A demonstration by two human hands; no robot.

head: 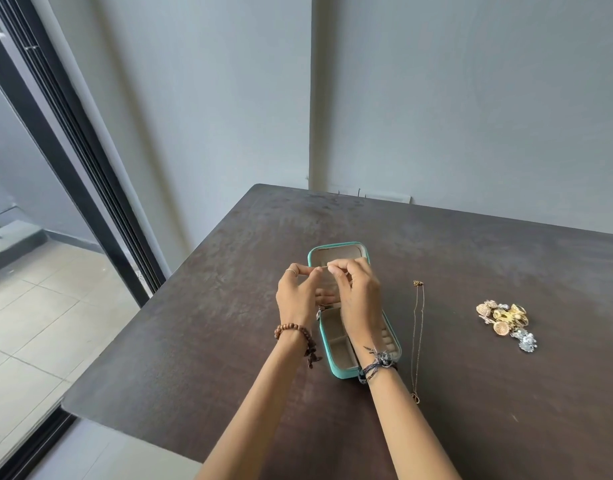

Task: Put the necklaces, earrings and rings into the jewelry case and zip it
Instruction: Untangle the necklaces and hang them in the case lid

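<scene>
At the centre of the frame the small teal zip-around jewelry case with a pale beige lining (336, 344) lies open on the dark brown table (194, 341), lid flat toward the far side, so its compartments face up for loading. Both hands are raised over the lid: the left hand (296, 294) and the right hand (358, 292) each pinch an end of a thin pale strand (324, 268) — probably a fine chain, too small to tell — held taut, likely so it goes in untangled. Right of the case, 1 thin gold chain necklace with a small pendant (418, 341) lies stretched straight; further right sits a heap of gold and silver earrings and rings (504, 322), not yet packed.
</scene>
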